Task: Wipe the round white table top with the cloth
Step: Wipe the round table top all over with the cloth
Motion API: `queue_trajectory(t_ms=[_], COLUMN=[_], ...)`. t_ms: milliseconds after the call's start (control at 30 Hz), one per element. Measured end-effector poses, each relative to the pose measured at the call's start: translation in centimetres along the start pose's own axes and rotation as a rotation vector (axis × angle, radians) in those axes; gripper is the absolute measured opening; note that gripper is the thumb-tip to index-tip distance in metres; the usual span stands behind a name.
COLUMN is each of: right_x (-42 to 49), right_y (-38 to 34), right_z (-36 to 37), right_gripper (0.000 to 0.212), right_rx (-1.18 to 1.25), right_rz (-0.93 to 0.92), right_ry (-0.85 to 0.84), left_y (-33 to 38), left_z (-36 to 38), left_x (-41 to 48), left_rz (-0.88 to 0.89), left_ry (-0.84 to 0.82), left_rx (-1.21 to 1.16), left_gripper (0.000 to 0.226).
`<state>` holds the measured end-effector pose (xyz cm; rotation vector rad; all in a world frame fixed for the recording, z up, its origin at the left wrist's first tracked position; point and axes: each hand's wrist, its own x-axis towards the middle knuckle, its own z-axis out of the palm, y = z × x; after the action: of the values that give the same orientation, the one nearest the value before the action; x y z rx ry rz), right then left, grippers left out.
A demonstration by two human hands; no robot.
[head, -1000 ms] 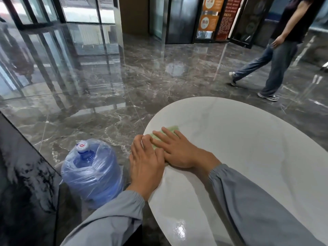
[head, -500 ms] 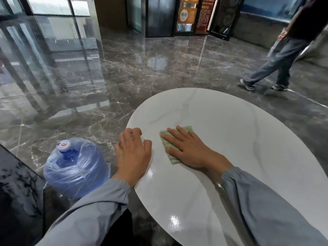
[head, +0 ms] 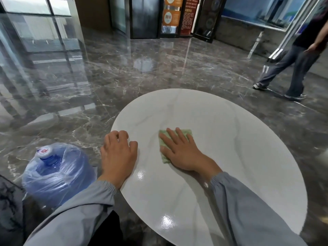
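Note:
The round white table top [head: 239,157] with faint grey veins fills the lower right of the head view. A small green cloth [head: 164,142] lies flat on its left part. My right hand [head: 179,150] presses on the cloth with straight, spread fingers and covers most of it. My left hand [head: 118,153] rests on the table's left rim, fingers bent over the edge and thumb on the top. Both arms wear grey sleeves.
A large blue water bottle [head: 55,171] wrapped in clear plastic stands on the floor just left of the table. A person [head: 292,64] walks on the glossy dark marble floor at the far right. Glass walls and doors stand behind.
My right hand has slid the cloth rightward, away from the left rim toward the table's middle. My left hand stayed on the rim, so the hands have drawn apart. The walking person moved right.

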<state>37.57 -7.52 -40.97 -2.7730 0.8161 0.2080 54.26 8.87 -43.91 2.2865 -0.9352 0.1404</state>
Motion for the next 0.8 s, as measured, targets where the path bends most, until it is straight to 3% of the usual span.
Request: queue_trajectory(t_ms=[233,367,567,800], right_x=[-11.4,-9.6,-2.4,-8.4], right_y=[-1.4,0.1,1.8,-0.7], right_z=[2.7,1.9,0.3,2.1], right_gripper=[0.059,0.059,0.063,0.061], right_rx=[-0.017,0.029,0.038,0.013], right_rz=[-0.105,-0.024,0.148,0.022], right_ry=[0.009,0.008,0.006,0.038], left_y=[-0.3,-0.1,0.1,0.4], left_z=[-0.1,0.1,-0.2,-0.4], left_x=[0.0,0.0,0.1,0.0], left_rz=[0.033,0.024,0.018,0.019], left_ry=[-0.003,-0.021,-0.023,-0.019], left_rx=[0.026,0.042,0.055,0.059], left_gripper=[0.028,0.015,0.016,0.016])
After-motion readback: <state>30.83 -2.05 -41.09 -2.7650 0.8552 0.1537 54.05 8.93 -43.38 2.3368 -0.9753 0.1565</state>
